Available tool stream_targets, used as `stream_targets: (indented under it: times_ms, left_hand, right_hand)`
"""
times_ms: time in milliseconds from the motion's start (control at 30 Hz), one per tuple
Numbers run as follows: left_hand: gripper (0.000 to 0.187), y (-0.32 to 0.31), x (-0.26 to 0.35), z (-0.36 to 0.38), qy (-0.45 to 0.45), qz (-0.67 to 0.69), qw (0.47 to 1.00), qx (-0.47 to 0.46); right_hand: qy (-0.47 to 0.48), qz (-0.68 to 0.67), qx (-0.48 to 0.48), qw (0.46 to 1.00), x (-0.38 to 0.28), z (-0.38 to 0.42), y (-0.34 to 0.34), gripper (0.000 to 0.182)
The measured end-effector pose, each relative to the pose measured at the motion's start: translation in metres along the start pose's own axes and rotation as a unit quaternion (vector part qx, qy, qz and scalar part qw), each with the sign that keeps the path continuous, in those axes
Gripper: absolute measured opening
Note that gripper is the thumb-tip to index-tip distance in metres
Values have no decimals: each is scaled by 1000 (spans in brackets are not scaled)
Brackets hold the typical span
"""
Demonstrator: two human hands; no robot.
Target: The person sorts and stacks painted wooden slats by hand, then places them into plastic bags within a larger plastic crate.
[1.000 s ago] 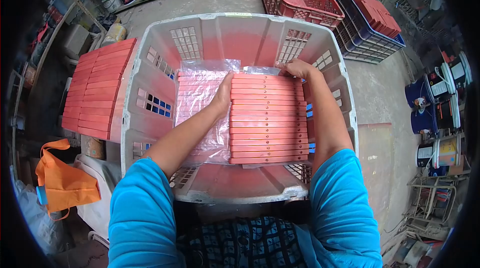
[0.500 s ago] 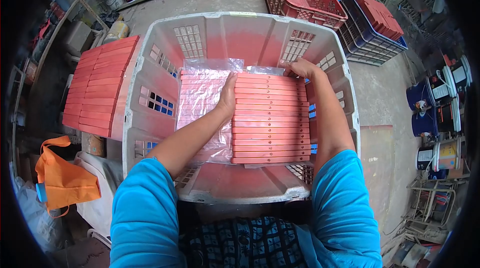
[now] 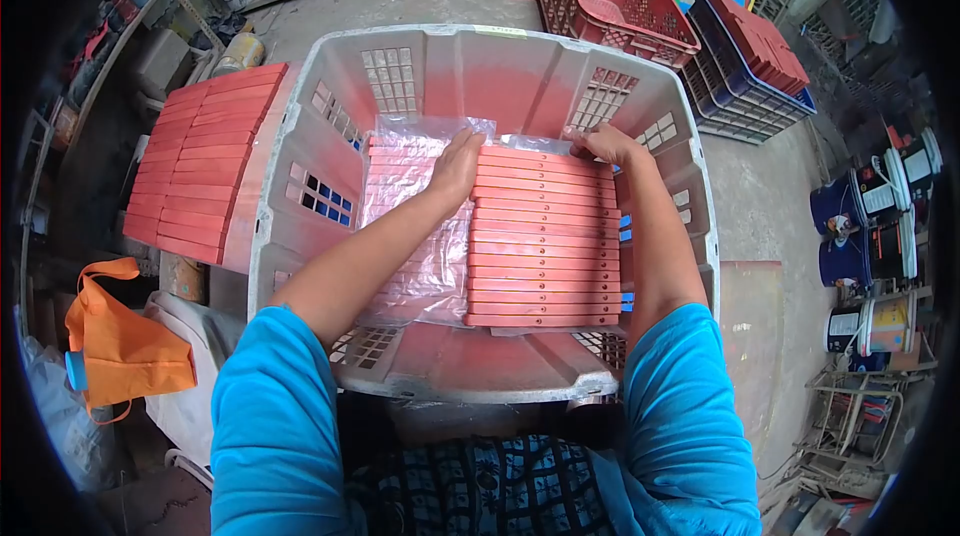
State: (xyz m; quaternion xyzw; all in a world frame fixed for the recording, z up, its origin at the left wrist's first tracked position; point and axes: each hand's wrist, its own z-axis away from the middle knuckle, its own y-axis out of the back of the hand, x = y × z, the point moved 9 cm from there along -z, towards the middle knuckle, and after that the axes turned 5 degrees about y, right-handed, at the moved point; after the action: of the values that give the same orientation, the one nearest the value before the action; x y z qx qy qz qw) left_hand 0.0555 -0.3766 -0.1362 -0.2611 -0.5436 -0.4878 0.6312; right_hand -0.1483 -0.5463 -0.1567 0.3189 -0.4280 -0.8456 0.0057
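Observation:
A stack of pink bars (image 3: 545, 246) with small dark holes lies inside a large grey plastic crate (image 3: 480, 33). To its left, more pink bars sit under a clear plastic wrap (image 3: 415, 246). My left hand (image 3: 458, 171) is closed against the far left end of the uncovered bars, fingers together, over the edge of the wrap. At the far right corner, my right hand (image 3: 604, 144) has its fingers curled around the end of the farthest bars. The fingertips of both hands are partly hidden.
Stacked red bars (image 3: 205, 166) stand left of the crate. Behind it are a red basket (image 3: 615, 1) and dark crates (image 3: 745, 111) with red pieces. Paint buckets (image 3: 842, 206) line the right side. An orange bag (image 3: 130, 351) hangs at the left.
My left hand has moved slightly up and away along the bars' left end, and the far bars tilt a little. My right hand keeps nearly the same place. The view has shifted slightly.

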Motion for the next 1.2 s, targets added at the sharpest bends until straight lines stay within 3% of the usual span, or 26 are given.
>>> stream_targets:
  times_ms: [67,133,200,233,267,333,433,467,533,600,700,733,833,900,967,1033,1100,1133,1200]
  left_hand:
    - [47,4,28,12,-14,-66,997,-21]
    - [40,-8,54,24,-77,-111,984,-118]
    - [35,3,114,83,-244,-77,958,-131]
    - [37,8,125,111,-152,-10,965,-211]
    - [37,23,148,143,-233,11,951,-205]
    - [42,73,180,201,-302,7,940,-159]
    - [45,173,178,269,-462,35,886,13]
    - [41,211,161,280,-456,72,879,117]
    - [40,277,99,278,-363,213,870,255]
    - [41,330,5,244,-174,238,891,345]
    - [45,362,-44,248,-74,361,810,455]
    - [50,357,-19,264,-183,409,780,437]
    - [55,311,47,323,-324,451,729,400]
    - [57,313,22,318,-221,551,697,402]
    - [58,317,-9,312,-124,617,665,402]
    - [59,313,-62,301,-31,660,629,410]
    - [59,316,-105,312,8,644,626,440]
    - [59,307,-112,317,29,700,574,423]
    - [59,314,-98,331,-34,625,647,436]
  right_hand:
    - [10,7,7,1000,-3,-3,-1,68]
    - [23,61,23,998,-1,-3,3,69]
    - [47,103,0,994,-32,6,7,67]
    - [54,119,-30,991,-57,27,13,64]
    - [87,132,-47,986,-72,34,14,56]
    - [105,148,-27,983,-98,48,31,48]
    - [275,212,159,924,-173,115,69,34]
    - [327,114,194,918,-205,156,73,33]
    - [335,-38,175,925,-241,228,63,36]
    - [356,-61,63,930,-254,294,30,40]
    - [385,-228,-111,887,-276,363,-40,44]
    - [426,-199,-141,871,-286,372,-60,43]
    - [391,-246,-98,882,-332,373,-105,31]
    - [410,-259,-28,874,-378,363,-132,27]
    - [391,-408,-33,824,-417,348,-170,28]
    - [440,-403,-10,803,-457,333,-203,29]
    - [409,-448,-1,795,-487,308,-236,27]
    - [409,-461,22,787,-498,291,-250,27]
    - [388,-331,119,852,-506,234,-282,30]
